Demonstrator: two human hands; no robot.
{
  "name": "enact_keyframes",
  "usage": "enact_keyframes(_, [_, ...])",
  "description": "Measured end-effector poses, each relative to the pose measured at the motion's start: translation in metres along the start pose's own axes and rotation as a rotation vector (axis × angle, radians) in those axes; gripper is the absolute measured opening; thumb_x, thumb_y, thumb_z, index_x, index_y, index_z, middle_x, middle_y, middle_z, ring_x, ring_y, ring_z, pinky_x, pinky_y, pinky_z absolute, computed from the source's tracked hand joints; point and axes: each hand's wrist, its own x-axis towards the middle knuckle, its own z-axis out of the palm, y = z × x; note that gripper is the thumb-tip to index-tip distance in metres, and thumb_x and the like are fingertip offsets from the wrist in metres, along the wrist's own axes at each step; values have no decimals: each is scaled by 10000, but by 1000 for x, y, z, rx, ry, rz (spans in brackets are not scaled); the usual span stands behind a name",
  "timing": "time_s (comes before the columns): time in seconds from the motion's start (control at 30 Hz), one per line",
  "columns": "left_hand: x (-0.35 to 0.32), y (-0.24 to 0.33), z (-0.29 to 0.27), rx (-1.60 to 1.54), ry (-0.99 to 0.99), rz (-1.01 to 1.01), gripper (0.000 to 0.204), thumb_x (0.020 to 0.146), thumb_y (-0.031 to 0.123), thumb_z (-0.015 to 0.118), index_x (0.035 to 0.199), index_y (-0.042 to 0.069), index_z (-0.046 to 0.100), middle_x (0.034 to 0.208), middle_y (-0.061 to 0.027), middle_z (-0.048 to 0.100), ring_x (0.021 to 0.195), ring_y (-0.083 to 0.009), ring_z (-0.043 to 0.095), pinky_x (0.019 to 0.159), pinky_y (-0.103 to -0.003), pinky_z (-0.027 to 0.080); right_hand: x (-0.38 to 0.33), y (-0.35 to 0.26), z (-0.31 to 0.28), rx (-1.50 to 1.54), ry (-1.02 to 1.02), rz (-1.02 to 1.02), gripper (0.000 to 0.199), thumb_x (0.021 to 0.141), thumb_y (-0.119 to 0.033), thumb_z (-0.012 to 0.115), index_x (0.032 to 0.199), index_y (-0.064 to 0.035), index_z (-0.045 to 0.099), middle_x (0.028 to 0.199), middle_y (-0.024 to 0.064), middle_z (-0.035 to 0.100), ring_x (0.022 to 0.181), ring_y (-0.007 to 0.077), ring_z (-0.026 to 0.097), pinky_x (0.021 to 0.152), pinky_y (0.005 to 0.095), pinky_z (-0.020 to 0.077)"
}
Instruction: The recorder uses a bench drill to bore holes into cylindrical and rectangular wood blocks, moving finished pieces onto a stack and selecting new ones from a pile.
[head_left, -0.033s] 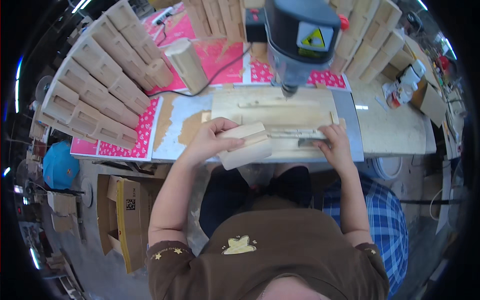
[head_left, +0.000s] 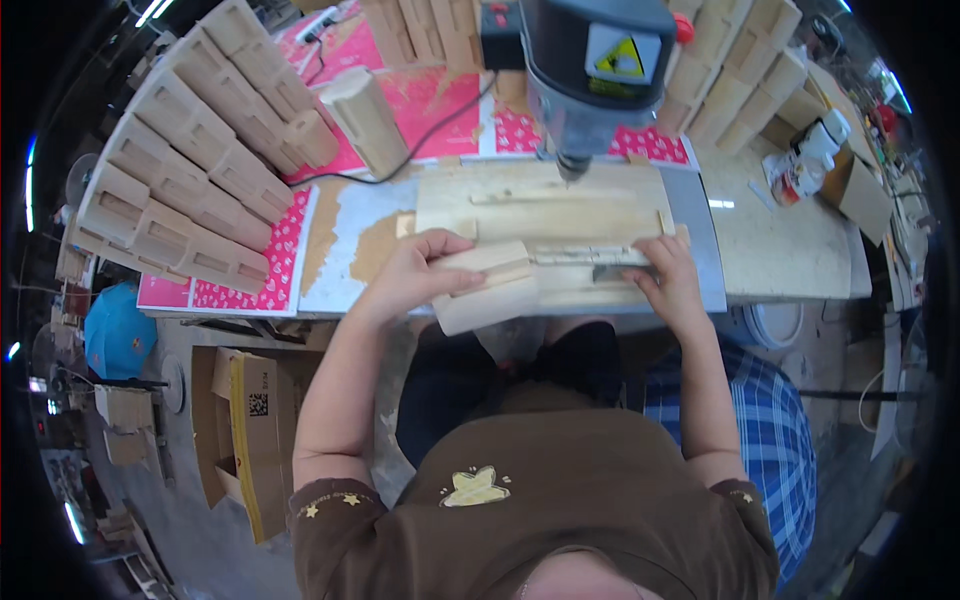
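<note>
My left hand (head_left: 420, 275) is closed round one end of a pale wooden block (head_left: 487, 290) with a groove along its upper face. The block is tilted over the bench's front edge. My right hand (head_left: 668, 275) pinches the right end of a narrow pale strip with dark marks (head_left: 585, 256), whose left end meets the block's right end. Just below the strip, by my right fingers, is a small dark flat piece (head_left: 612, 272); I cannot tell what it is. Beneath lies a wooden jig board (head_left: 560, 215) with a long slot.
A drill press (head_left: 590, 90) stands over the board, its chuck (head_left: 572, 168) above the far side. Rows of grooved wooden blocks (head_left: 180, 180) stand at left, more blocks (head_left: 735, 75) at far right. A single block (head_left: 365, 122) and black cable (head_left: 440, 145) lie between. White bottles (head_left: 815, 150) stand right.
The whole view has shifted slightly. Both hands keep their grips, with the block and strip still end to end.
</note>
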Motion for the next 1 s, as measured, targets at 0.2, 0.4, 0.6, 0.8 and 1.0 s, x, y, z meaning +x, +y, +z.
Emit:
enact_keyframes(0.2, [30,-6,6,93,-37,-61,441,689,224,798,1013,-20,627,874,-76,660,764,-110,604,681,-235,477,6,10,-4,38,-39,-16,331,645,-92,727,940,-43,585,865,100,562,873,314,502,758,390,414])
enact_keyframes(0.4, [45,-12,12,144,-127,-26,401,751,226,746,1035,-26,616,881,-81,660,788,-101,599,703,-234,458,8,11,-7,45,-94,-52,325,648,-85,727,940,-43,591,865,95,562,869,306,501,764,385,417])
enact_keyframes(0.6, [59,-38,77,98,271,249,389,934,325,515,1110,-21,537,897,-78,628,814,-111,570,736,-259,455,5,-11,6,59,-68,-49,310,658,-70,712,944,-46,592,861,106,556,866,310,499,767,389,421])
enact_keyframes(0.8, [65,-56,83,227,816,577,362,968,321,414,1081,-2,532,958,-102,555,820,-153,552,734,-266,447,5,-10,6,22,-13,-13,301,672,-80,703,951,-51,593,863,111,559,866,314,508,758,391,428])
enact_keyframes(1.0, [50,-67,93,341,473,595,373,839,239,615,1100,-21,552,978,-144,551,911,-237,540,778,-319,446,38,29,14,-94,44,54,341,666,-102,714,985,-59,603,868,106,568,870,309,513,758,390,432])
